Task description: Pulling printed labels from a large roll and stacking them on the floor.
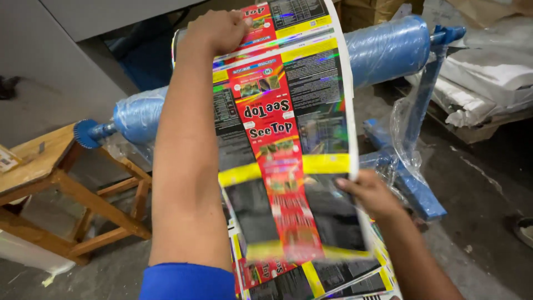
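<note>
**Printed film strip, held at two points over a roll stand**

While both arms reach forward, the left hand lies at the far end of the printed film strip, knuckles up and fingers curled onto the strip's left edge; it appears to press or pinch the film there, though the fingertips are hidden beneath the hand, so the exact grip cannot be told. A blue sleeve covers the upper part of this arm.

Item, right hand: placed nearer the body, at the strip's right edge, with the thumb on the printed face and the fingers behind it, grasping the film.

Item, strip: glossy, with a red centre band flanked by black panels and crossed by yellow bars. It runs from the left hand down past the right hand, and its lower stretch is blurred. More printed film lies in loose layers below the right hand.

Item, blue-wrapped roll: lies crosswise behind the strip, just beyond the left hand, carried on a blue stand to the right of the right hand.

Item, wooden stool: stands on the concrete floor, well left of the left arm.

Item, stacked white sheets: far right, beyond the stand.
</note>
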